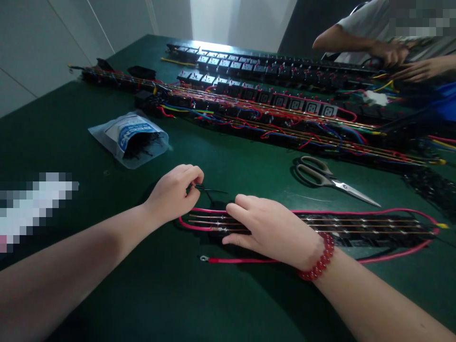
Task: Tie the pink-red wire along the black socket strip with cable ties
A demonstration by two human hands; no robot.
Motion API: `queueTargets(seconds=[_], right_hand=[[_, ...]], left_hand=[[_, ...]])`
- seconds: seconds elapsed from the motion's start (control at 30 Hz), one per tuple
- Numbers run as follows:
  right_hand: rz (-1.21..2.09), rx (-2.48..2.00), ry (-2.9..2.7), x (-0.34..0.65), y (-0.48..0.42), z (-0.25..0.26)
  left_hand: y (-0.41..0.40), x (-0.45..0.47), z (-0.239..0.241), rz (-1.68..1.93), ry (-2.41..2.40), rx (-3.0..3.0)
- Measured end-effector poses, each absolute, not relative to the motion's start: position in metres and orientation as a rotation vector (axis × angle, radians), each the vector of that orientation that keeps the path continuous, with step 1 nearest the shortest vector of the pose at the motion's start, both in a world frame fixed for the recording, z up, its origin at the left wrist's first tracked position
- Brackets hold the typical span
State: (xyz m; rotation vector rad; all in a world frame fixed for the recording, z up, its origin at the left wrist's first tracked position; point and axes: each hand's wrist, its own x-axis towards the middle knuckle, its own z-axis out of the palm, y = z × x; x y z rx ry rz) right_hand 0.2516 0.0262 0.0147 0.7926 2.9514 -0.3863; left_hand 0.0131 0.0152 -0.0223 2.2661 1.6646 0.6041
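My left hand is closed in a pinch on a thin black cable tie, whose tail points right, just above the near socket strip. My right hand, with a red bead bracelet at the wrist, lies across that socket strip and grips it, thumb on the near side and fingers on the far side. Copper rods run along the strip's top with soldered joints. A red wire loops around the strip, and its end with a ring terminal lies on the near side.
An open plastic bag of black cable ties lies behind my left hand. Scissors rest beyond my right hand on the green table. Several wired socket strips stretch across the back. A co-worker's hands are at far right.
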Motion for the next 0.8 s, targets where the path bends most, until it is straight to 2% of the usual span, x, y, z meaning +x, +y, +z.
queueTargets(seconds=[0.3,0.8], right_hand=[[-0.331,0.860,2.980,0.2514,0.0250,0.0163],[-0.132,0.711,3.122,0.2518,0.0222,0.0138]], left_hand=[[0.0067,0.0125,-0.0229,0.623,1.712,2.180],[0.0103,0.0108,-0.0213,0.519,1.716,2.227]])
